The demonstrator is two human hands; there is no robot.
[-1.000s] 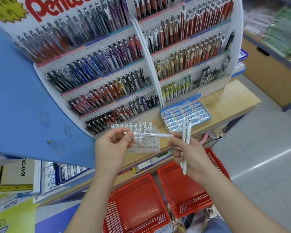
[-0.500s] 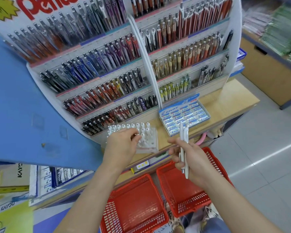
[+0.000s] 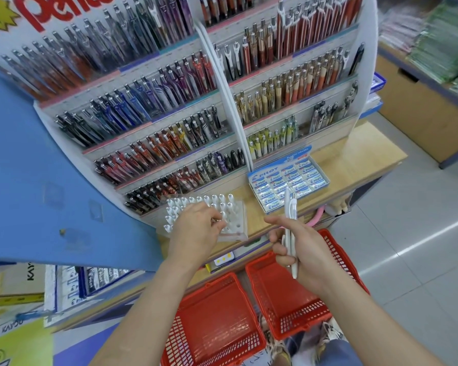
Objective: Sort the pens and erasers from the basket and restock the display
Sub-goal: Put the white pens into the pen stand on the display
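A clear pen holder with several upright white pens stands on the wooden counter below the pen display. My left hand hovers over the holder's front rows, its fingertips pinching the top of a white pen seated there; most of that pen is hidden by the hand. To the right, my right hand grips two white pens held upright. A blue box of Pilot erasers lies open on the counter behind them.
Two red mesh baskets sit side by side below the counter edge, and nothing shows inside them. A blue panel juts out on the left. Grey floor opens to the right, with more shelving beyond.
One second ago my left hand held a white pen level between both hands. It has since carried that pen to the holder and lowered it in. My right hand keeps its two pens.
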